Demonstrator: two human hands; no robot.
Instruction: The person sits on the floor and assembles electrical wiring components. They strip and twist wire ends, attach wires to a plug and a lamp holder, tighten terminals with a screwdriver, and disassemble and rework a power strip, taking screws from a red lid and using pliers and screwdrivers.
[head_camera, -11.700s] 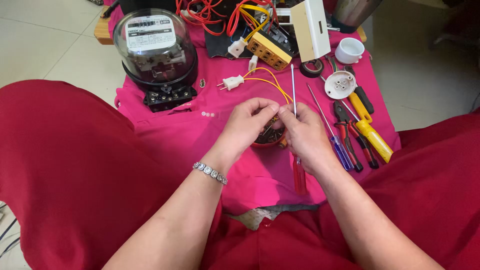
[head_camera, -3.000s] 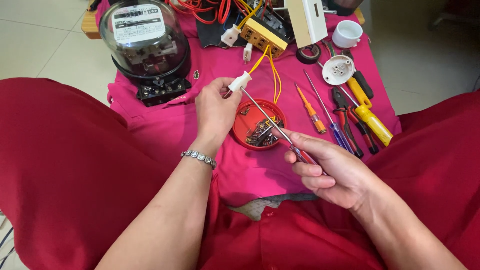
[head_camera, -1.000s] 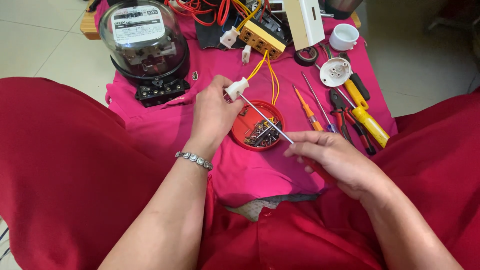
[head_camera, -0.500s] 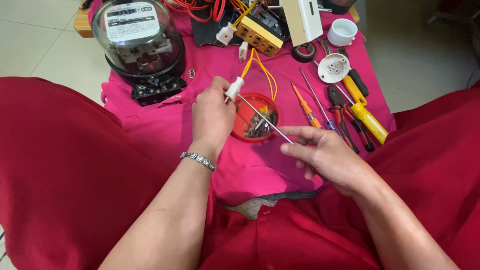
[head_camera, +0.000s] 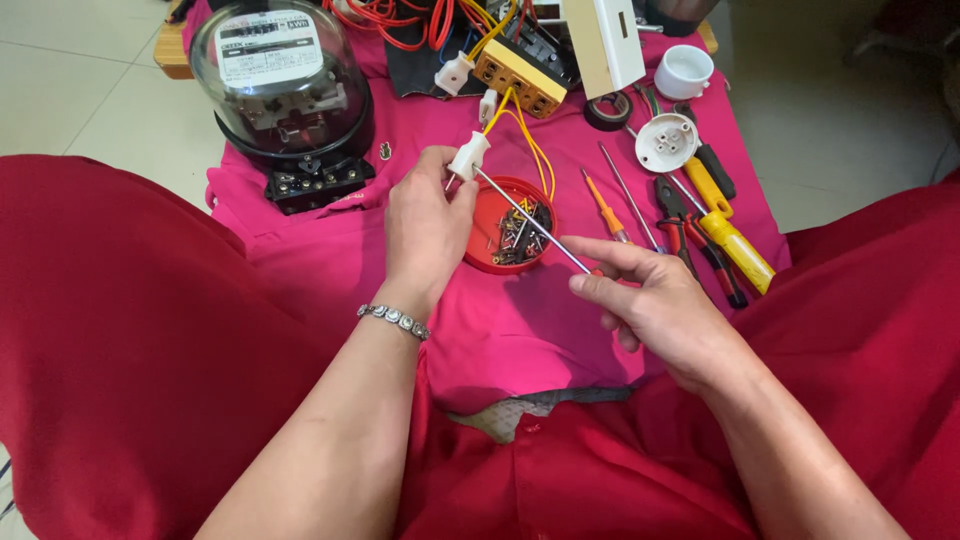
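Compared with the view half a second earlier, both hands have shifted only slightly: the left hand (head_camera: 428, 222) has kept its place at the red dish while the right hand (head_camera: 655, 305) has drawn a little nearer the person's lap. Left hand: fingers closed on a small white plug (head_camera: 468, 157), held just above the far rim of the red dish (head_camera: 490, 215); two yellow wires (head_camera: 535, 150) run from the plug toward the yellow terminal block (head_camera: 519, 75) near the far edge of the pink cloth (head_camera: 560, 330). Right hand: thumb and fingers pinched on the handle end of a screwdriver (head_camera: 530, 220), whose bare metal shaft slants across the dish, the tip meeting the plug. Dish contents: a heap of small screws and fittings, too fine to tell apart. Far left corner of the cloth: a glass-domed electricity meter (head_camera: 283, 90) on a black base. Right edge: an orange-handled screwdriver (head_camera: 606, 208), red-handled pliers (head_camera: 685, 215), a yellow-handled tool (head_camera: 735, 248), a round white fitting (head_camera: 666, 142) and a white cup-shaped cap (head_camera: 684, 72). Left wrist: a metal link bracelet (head_camera: 394, 320).
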